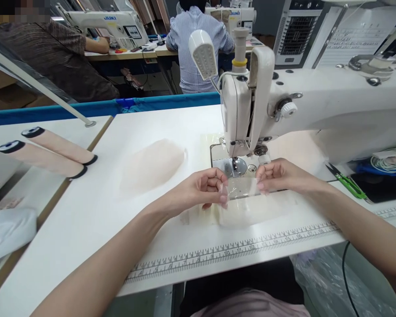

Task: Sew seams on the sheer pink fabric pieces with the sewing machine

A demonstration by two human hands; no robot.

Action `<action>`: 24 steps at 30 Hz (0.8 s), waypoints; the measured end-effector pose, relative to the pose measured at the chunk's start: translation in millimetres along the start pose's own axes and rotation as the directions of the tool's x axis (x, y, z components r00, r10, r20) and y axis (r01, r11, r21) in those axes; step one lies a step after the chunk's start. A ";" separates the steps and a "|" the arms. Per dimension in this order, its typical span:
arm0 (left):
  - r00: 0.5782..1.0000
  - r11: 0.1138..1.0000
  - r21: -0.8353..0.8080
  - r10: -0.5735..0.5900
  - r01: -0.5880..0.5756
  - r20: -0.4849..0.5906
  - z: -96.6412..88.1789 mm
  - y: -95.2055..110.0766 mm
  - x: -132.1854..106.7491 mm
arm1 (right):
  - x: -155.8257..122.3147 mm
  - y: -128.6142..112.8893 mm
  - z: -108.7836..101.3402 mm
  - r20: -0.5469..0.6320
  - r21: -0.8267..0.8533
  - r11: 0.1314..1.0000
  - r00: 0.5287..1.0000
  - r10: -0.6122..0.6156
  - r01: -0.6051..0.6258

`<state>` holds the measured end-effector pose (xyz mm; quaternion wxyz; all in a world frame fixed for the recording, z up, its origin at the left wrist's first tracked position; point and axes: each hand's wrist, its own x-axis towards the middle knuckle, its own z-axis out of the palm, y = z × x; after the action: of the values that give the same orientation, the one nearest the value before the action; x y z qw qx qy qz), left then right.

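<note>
- In the head view, with the clock centred on the sheer piece (241, 187), the left hand (213, 189) was at 9 o'clock, its thumb and fingers pinched on that edge.
- The right hand (274, 176) was toward 2 or 3 o'clock, fingertips gathered narrowly on the opposite edge.
- The sheer piece spanned the gap between both pinches; whether it touched the metal plate (219, 154) beneath could not be told.
- Just beyond it, near 12 o'clock, stood the presser foot (235, 164) of the sewing machine (239, 110).
- A pale, translucent cloth (155, 167) lay flat on the table between 9 and 10 o'clock, apart from the hands.
- At 3 o'clock, past the right hand, lay green-handled scissors (351, 187).
- A printed ruler (231, 253) ran along the table's edge at 6 o'clock.
</note>
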<state>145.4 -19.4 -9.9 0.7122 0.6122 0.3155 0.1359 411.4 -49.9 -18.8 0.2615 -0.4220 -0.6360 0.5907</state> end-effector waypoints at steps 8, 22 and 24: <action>0.973 0.984 0.134 0.139 -0.115 -0.185 -5.6 22.9 -20.9 | -1.9 -0.4 27.6 -0.269 -0.436 0.879 0.903 -0.334 0.195; 0.979 0.887 0.427 0.203 -0.176 -0.017 11.8 27.5 -28.9 | -0.1 2.2 33.8 0.116 -0.070 0.988 0.985 -0.126 0.134; 0.947 0.823 0.526 0.307 -0.214 -0.094 19.0 20.9 -23.9 | -0.5 4.2 35.7 0.259 -0.093 0.990 0.963 -0.076 0.103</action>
<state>142.9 -43.8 17.8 0.4690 0.8015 0.3144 0.1970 382.9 -69.5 -28.8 0.1814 -0.3268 -0.7130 0.5932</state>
